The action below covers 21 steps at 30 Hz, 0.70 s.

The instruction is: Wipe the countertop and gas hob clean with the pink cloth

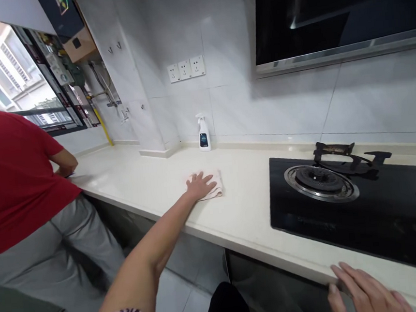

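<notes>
My left hand (199, 187) lies flat with spread fingers on a folded pale pink cloth (218, 186), pressing it against the cream countertop (242, 211). Part of the cloth is hidden under the palm. At the lower right, my right hand (367, 290) is by the counter's front edge, fingers stretched out and thumb apart, holding nothing. Beyond the cloth, a white spray bottle (203, 134) with a dark label stands upright against the tiled wall.
A black gas hob (308, 220) is set into the counter on the right, with a pan support (334, 149) at its back. Above hangs a dark range hood (326, 14). A person in a red top (20, 172) leans over the counter at left. Wall sockets (186, 69) sit above the bottle.
</notes>
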Available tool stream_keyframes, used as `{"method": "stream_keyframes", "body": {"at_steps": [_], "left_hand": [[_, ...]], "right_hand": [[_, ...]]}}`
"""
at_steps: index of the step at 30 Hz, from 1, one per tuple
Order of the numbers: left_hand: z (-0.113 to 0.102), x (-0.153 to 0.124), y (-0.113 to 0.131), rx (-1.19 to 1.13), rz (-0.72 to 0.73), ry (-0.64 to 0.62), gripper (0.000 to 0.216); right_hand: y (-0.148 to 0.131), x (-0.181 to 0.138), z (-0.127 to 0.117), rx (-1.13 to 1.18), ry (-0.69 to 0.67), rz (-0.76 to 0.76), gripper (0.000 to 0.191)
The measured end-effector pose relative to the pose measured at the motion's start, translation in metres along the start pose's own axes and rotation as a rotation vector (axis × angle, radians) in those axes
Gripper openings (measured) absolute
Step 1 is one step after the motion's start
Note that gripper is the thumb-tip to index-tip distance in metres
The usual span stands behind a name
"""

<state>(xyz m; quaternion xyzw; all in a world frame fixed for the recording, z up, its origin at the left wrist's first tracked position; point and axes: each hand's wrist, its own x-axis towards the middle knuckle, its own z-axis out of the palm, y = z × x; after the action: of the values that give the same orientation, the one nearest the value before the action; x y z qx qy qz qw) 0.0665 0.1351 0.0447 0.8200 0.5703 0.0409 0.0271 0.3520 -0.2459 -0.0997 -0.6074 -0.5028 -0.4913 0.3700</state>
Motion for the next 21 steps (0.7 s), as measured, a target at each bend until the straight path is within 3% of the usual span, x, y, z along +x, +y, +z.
{"method": "stream_keyframes", "body": {"at_steps": [6,10,15,21], "left_hand": [[-0.01,-0.04,-0.065,0.023,-0.12,-0.002,0.07],[-0.018,-0.054,-0.071,0.027,-0.188,-0.009,0.072],[-0.012,-0.098,-0.026,0.021,-0.068,-0.015,0.072],[0.003,-0.158,0.073,-0.024,0.267,-0.071,0.076]], "right_hand": [[-0.004,-0.001,0.0,0.029,-0.033,0.076,0.047],[0.001,0.0,-0.005,0.066,-0.061,0.092,0.043],[0.007,0.011,-0.013,0.143,-0.121,0.079,0.032],[0.004,0.021,-0.008,0.128,-0.07,0.1,0.021]]}}
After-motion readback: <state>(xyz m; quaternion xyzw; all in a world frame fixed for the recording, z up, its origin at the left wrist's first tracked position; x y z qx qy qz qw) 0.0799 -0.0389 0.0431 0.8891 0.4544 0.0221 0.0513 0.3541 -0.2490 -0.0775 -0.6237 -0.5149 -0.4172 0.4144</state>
